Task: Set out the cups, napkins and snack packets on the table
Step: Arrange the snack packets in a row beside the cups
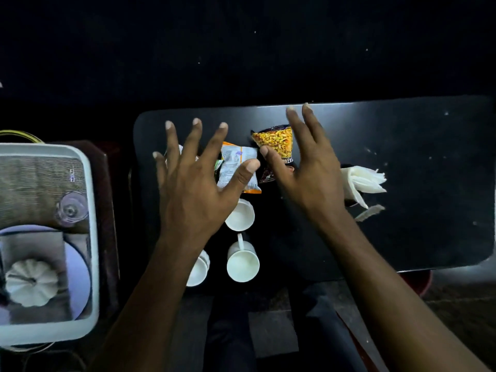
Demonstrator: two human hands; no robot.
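Lower centre: three white cups (pixel 243 265) lie clustered on the black table (pixel 402 183). Mid-frame, your left hand (pixel 196 189) and right hand (pixel 308 173) hover splayed, gripping nothing, over the snack packets (pixel 236 162) (napkins (pixel 362 182) right). Packets likely being placed; next, spread items apart.

left of frame: white tray (pixel 92 210) sitting beside the table | in it: clear glass (pixel 71 212) lying, white pumpkin-shaped lid (pixel 31 281) resting lower left
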